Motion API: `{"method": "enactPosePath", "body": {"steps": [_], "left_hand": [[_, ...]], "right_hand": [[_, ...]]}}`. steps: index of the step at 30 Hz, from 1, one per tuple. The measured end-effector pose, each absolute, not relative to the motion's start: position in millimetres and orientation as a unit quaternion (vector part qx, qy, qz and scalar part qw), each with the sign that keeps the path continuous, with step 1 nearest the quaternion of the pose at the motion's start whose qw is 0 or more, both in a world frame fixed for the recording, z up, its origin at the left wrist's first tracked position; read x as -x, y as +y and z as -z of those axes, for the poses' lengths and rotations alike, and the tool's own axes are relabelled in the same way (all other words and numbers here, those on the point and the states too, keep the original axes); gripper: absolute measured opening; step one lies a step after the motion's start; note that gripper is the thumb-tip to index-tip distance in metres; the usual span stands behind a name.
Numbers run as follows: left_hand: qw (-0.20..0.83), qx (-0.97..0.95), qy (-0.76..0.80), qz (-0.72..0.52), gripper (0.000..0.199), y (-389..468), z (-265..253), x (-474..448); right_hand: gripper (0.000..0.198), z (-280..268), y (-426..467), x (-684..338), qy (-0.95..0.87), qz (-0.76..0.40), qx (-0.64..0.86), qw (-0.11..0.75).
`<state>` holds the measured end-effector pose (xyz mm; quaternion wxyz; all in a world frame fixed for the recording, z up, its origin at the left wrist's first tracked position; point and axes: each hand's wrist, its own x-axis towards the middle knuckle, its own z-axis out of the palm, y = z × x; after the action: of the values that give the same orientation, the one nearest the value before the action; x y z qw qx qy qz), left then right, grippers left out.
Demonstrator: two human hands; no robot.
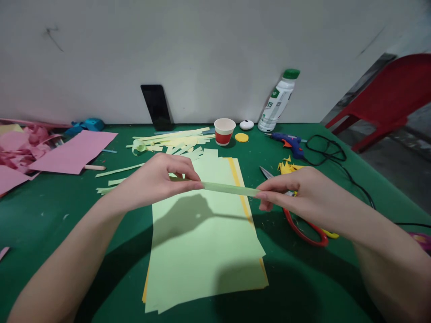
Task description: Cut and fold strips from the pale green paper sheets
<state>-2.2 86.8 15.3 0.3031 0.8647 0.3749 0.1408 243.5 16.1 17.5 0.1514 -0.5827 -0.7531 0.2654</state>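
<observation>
A narrow light-green paper strip (pixel 229 188) is stretched level between my two hands, above the table. My left hand (pixel 168 179) pinches its left part between thumb and fingers. At the other end my right hand (pixel 286 190) pinches the tip. Beneath the strip lies a stack of light-green paper sheets (pixel 205 251), with yellow-orange edges showing under it. Both hands cast shadows on the top sheet. Red-handled scissors (pixel 308 231) lie under and beside my right hand, partly hidden. More cut paper strips (pixel 182 141) are heaped behind my left hand.
On the left are pink paper sheets (pixel 74 152) and scraps. A black phone (pixel 156 106), a paper cup (pixel 224 131), a white case (pixel 247 124) and a bottle (pixel 279 101) stand along the wall. A blue glue gun (pixel 289 142) trails its cable at right, near a red chair (pixel 387 98).
</observation>
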Motion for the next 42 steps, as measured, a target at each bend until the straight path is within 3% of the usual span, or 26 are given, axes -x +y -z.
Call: {"method": "enactPosePath", "body": {"steps": [9,13,15,18,20,23,25,28,36,38,42], "left_hand": [[0.297,-0.860,0.357,-0.212,0.016,88.0,-11.3,2.0],[0.282,-0.733,0.406,-0.468,0.017,102.9,-3.4,6.2],[0.318,-0.678,0.408,-0.523,0.021,105.4,2.3,4.0],[0.453,-0.721,0.356,-0.385,0.017,94.0,8.7,-8.7],[0.533,-0.737,0.268,-0.316,0.024,80.4,10.1,-19.9],[0.552,-0.742,0.225,-0.306,0.019,64.5,9.0,-30.9],[0.550,-0.725,0.257,-0.325,0.012,60.2,7.7,-32.2],[0.545,-0.705,0.305,-0.336,0.019,60.8,4.9,-28.2],[0.392,-0.771,0.347,-0.363,0.031,72.9,-8.9,-9.3],[0.377,-0.777,0.360,-0.354,0.035,74.5,-9.7,-8.2],[0.374,-0.747,0.396,-0.381,0.042,71.0,0.4,-18.0]], "right_hand": [[0.029,-19.6,9.3,-239.7,-0.740,-0.253,0.595,0.185],[0.023,-19.7,10.7,-233.6,-0.704,-0.239,0.594,0.309],[0.021,-17.9,11.6,-228.1,-0.677,-0.269,0.577,0.369],[0.021,-11.9,12.3,-218.5,-0.654,-0.393,0.529,0.372],[0.023,-7.5,11.8,-212.7,-0.647,-0.460,0.504,0.342],[0.023,-4.3,9.2,-206.7,-0.646,-0.478,0.499,0.324],[0.022,-5.2,6.8,-205.1,-0.656,-0.455,0.510,0.320],[0.022,-9.4,4.7,-207.2,-0.679,-0.401,0.534,0.306],[0.022,-19.8,14.8,-233.0,-0.710,-0.306,0.568,0.281],[0.017,-18.8,15.6,-236.3,-0.714,-0.230,0.583,0.312],[0.009,-9.3,5.5,-222.9,-0.693,0.039,0.545,0.471]]}}
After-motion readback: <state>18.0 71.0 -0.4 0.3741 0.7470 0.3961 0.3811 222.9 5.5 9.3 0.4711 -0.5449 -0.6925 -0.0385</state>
